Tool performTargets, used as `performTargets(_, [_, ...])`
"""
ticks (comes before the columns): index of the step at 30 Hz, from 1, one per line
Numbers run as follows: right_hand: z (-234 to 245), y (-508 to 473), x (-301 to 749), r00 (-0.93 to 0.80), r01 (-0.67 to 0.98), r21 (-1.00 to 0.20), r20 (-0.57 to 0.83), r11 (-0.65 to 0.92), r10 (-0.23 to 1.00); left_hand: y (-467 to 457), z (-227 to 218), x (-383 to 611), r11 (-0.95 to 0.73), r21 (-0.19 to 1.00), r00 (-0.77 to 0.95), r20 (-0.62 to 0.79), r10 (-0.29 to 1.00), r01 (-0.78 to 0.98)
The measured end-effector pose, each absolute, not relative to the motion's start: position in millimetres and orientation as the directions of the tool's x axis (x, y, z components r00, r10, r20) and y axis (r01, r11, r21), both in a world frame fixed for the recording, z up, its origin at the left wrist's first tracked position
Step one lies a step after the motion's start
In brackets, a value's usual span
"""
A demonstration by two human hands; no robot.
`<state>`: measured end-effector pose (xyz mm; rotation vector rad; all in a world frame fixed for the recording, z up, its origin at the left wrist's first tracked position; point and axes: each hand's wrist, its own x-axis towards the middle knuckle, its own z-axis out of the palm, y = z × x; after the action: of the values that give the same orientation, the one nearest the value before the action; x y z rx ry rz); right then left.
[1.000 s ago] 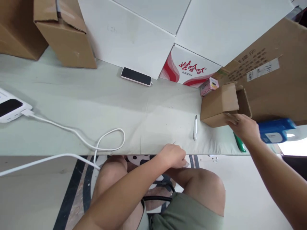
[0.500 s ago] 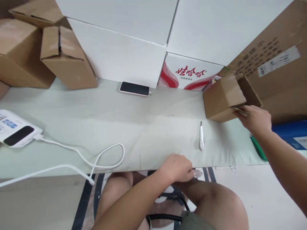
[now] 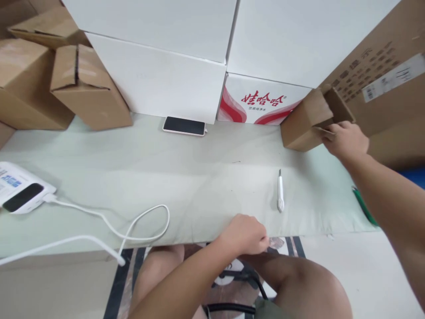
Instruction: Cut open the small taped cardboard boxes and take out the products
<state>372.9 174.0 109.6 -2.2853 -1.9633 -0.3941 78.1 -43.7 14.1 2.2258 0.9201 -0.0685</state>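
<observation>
The white cable (image 3: pixel 133 221) loops off the front edge of the table (image 3: pixel 199 177) beside the person's knee. A leg shifting there could, I judge, snag it and drag the white charger (image 3: pixel 21 193) it plugs into off the left end. Further right, a small knife (image 3: pixel 280 193) lies loose on the cloth between the two hands, its thin tip seemingly out and pointing away. A forearm sweeping across could catch it or knock it over the edge onto bare legs. The small box (image 3: pixel 305 122) sits at the far right of the table, tipped on an edge, close against the red-and-white carton (image 3: pixel 262 99) and the big brown box (image 3: pixel 381 88). It is held only by a flap, so the flap could bend or tear and let the box drop or spill. Whether anything is inside cannot be seen. The left hand (image 3: pixel 245 234) rests at the table's front edge, knuckles up and curled into a loose fist. A pale scrap shows just past its fingertips, but I cannot tell whether it is pinched. The right hand (image 3: pixel 347 141) reaches out on a long, nearly straight arm, its fingers clamped on the flap at the box's open end.
</observation>
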Motion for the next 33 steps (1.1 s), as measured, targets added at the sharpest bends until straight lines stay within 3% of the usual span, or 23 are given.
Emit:
performTargets(6, [139.4, 156.0, 334.3, 0.079, 0.977, 0.158, 0.340, -0.140, 0.937, -48.7, 20.3, 61.9, -0.475, 0.618, 0.739, -0.279, 0.613, 0.627])
performTargets(11, [131.6, 139.3, 277.3, -0.342, 0.936, 0.226, 0.401, 0.270, 0.850, -59.1, 26.5, 41.1, -0.454, 0.636, 0.714, -0.228, 0.663, 0.624])
performTargets(15, [105.1, 134.7, 184.7, -0.663, 0.748, 0.278, 0.348, 0.603, 0.662, -66.2, 25.5, 28.7, -0.419, 0.679, 0.691, -0.181, 0.700, 0.603])
performTargets(18, [85.9, 129.2, 92.6, -0.794, 0.601, 0.238, 0.283, 0.763, 0.538, -68.1, 25.9, 19.3, -0.416, 0.688, 0.687, -0.166, 0.708, 0.595])
performTargets(21, [73.8, 120.1, -5.9, -0.849, 0.515, 0.156, 0.229, 0.843, 0.476, -67.7, 26.6, 9.3, -0.393, 0.689, 0.673, -0.187, 0.715, 0.609])
performTargets(26, [60.5, 121.0, -145.1, -0.869, 0.430, 0.045, 0.294, 0.902, 0.399, -69.6, 23.5, -1.8, -0.355, 0.719, 0.633, -0.149, 0.760, 0.597])
performTargets(33, [36.0, 148.4, -178.8, -0.837, 0.430, -0.071, 0.342, 0.900, 0.427, -73.6, 19.5, -11.6, -0.325, 0.754, 0.578, -0.088, 0.811, 0.571])
